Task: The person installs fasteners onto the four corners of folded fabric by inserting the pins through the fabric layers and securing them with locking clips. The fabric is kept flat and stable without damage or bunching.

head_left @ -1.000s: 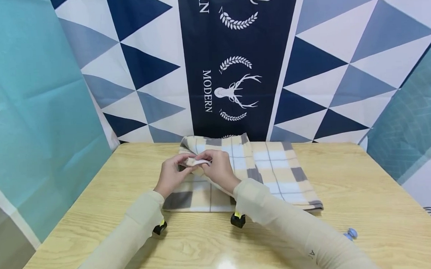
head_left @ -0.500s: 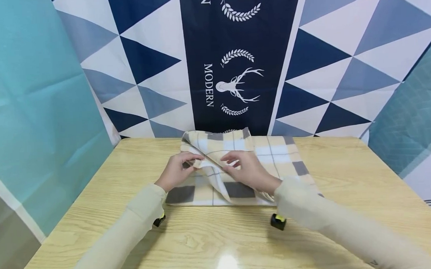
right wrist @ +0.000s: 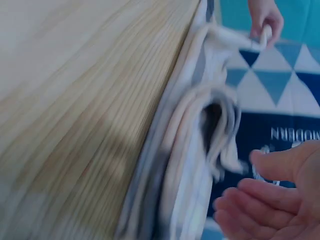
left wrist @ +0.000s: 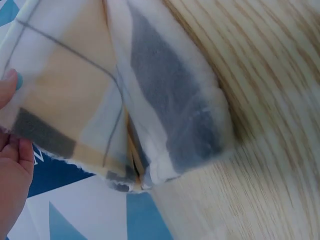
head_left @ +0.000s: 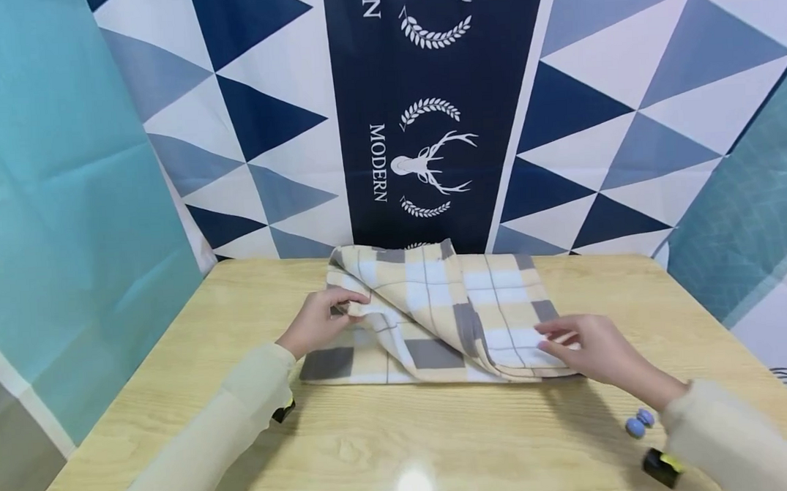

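Observation:
A plaid fleece blanket (head_left: 428, 280) in cream, white and grey lies folded in layers at the back of the table. My left hand (head_left: 320, 318) pinches an edge of its upper layer near the left end, lifting a flap. From the left wrist view, thumb and fingertips (left wrist: 7, 86) grip that raised cloth above a thicker fold. My right hand (head_left: 589, 347) hovers by the blanket's right front corner, its fingers relaxed and thumb apart. Nothing is between them in the right wrist view, where a rolled-over fold (right wrist: 212, 105) bulges beside the hand (right wrist: 275, 195).
A small blue two-lobed object (head_left: 640, 423) lies on the wooden table (head_left: 375, 437) at the right front, close to my right wrist. A patterned curtain (head_left: 415, 127) hangs right behind the blanket, with a teal sheet (head_left: 67, 179) on the left.
My right hand has left the spot beside my left hand and swept right along the blanket to its right end. My left hand stays at the left, still pinching the edge.

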The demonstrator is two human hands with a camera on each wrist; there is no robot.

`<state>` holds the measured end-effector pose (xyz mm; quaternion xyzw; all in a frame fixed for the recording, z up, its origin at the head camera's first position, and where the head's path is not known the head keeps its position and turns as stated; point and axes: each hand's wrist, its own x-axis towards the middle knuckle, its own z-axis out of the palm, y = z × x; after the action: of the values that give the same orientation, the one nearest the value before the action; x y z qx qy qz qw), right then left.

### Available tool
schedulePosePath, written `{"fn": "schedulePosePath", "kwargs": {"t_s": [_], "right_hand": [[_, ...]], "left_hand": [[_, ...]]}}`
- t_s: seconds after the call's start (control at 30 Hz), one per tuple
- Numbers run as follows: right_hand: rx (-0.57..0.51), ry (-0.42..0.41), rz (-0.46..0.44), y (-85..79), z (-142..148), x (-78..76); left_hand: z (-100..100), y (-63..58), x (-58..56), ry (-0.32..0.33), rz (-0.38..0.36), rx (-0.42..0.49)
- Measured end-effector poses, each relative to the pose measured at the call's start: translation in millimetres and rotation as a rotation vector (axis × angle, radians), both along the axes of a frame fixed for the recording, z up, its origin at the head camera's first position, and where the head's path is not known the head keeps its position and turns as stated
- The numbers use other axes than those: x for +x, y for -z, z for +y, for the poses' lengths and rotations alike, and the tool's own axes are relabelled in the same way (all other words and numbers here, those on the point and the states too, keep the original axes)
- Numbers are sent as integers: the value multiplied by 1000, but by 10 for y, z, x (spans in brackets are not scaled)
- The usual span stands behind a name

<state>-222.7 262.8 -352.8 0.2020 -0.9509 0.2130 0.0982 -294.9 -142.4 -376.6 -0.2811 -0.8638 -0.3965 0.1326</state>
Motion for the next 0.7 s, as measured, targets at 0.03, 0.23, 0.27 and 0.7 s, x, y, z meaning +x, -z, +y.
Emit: {"fn": "schedulePosePath", "kwargs": {"t_s": [0.03, 0.23, 0.27, 0.7], "right_hand": [[22, 22, -27, 21, 109, 49], [210, 10, -153, 155, 659, 256], [231, -8, -162, 184, 723, 283], [127, -188, -106, 475, 827, 371]], "left_hand": [[-4, 16, 14, 1, 9, 0], [-43, 76, 56, -12, 59, -10], [-47, 76, 59, -8, 63, -13], [-84, 4, 113, -21, 26, -46]]}}
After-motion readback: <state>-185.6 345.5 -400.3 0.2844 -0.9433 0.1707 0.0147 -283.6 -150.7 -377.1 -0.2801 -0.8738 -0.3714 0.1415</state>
